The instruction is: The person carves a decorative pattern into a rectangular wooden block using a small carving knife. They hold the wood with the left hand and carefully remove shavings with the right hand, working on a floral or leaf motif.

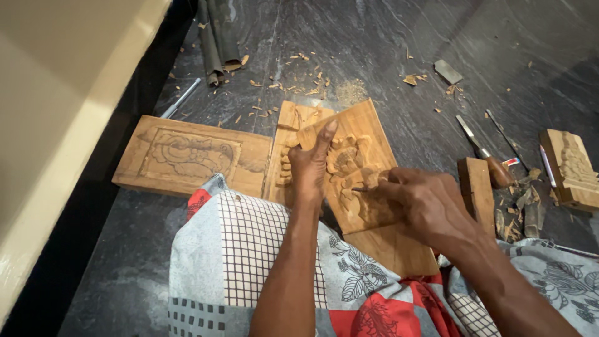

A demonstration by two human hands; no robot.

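Carved panel: a wooden panel point(368, 187) with a raised figure lies tilted across the person's lap, its lower end on the patterned cloth point(249, 249), its upper end over the dark stone floor point(374, 37); it sits directly under both hands
Left hand: the left hand point(309, 165) is laid over the panel's upper left part, fingers curled round its edge, thumb stretched up along the wood; grip pressed together on the panel
Right hand: the right hand point(424, 203) rests on the panel's right side; grip pinched tight on a thin carving tool point(360, 189) whose tip meets the carved figure
Beside the lap: a second carved board point(187, 156) lies flat to the left, just beside the panel; a plain wood block point(477, 187) stands to the right
Floor: chisels point(483, 153), a small carved piece point(571, 168) and wood chips point(299, 81) lie scattered
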